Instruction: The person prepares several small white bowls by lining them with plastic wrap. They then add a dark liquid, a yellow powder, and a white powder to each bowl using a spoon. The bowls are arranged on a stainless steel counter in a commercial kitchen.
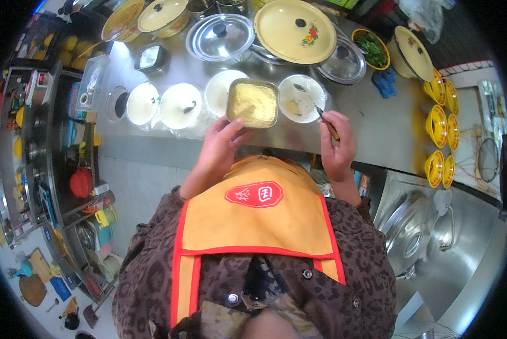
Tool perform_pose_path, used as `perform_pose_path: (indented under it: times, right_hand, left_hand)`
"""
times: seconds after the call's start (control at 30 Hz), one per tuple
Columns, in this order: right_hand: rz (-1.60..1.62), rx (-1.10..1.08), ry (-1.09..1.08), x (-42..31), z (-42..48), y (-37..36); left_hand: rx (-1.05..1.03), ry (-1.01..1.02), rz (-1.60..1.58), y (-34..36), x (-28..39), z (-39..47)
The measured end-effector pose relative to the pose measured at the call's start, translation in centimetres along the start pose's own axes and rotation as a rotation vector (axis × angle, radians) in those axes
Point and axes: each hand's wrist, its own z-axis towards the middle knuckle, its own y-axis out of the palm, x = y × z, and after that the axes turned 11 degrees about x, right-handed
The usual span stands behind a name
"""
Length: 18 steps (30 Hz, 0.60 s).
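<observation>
My left hand point(226, 142) grips a square metal container point(231, 120) by its near left corner, thumb on the rim. Pale yellow powder point(253, 101) fills much of it. Between the fingers of my right hand point(338, 140) is the wooden handle of a spoon point(329, 125); its metal end reaches over a white bowl point(288, 111). Inside that bowl lies a small patch of yellowish seasoning point(295, 108), and clear plastic film shows around its rim. The container partly hides another white bowl point(219, 87). Farther left, two more white bowls point(180, 114) each have a dark mark or item inside.
Lidded steel pots point(213, 40) and a cream enamel lid point(279, 34) line the back of the steel counter point(355, 127). A blue cloth point(384, 82) lies near a bowl of greens point(370, 48). Yellow bowls point(436, 127) stand right, above a sink point(469, 245); shelves point(54, 140) stand left.
</observation>
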Motion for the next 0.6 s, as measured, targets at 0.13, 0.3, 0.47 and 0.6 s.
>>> perform_pose_path:
  times: [0.13, 0.3, 0.47, 0.6]
  right_hand:
    - [0.045, -0.127, -0.103, -3.1, 0.8, 1.2]
    - [0.107, -0.236, -0.138, -3.5, 0.5, 3.9]
    - [0.102, -0.302, -0.138, -3.6, 0.7, 5.6]
    - [0.243, -0.334, 0.138, -3.9, -0.4, 6.8]
  left_hand:
    - [0.018, 0.000, -0.014, -0.4, 0.1, -0.4]
    - [0.051, 0.034, -0.017, -1.0, 0.6, -1.1]
    - [0.038, 0.074, -0.049, -2.4, 1.1, -0.7]
    - [0.025, 0.138, -0.075, -3.1, 1.6, -0.8]
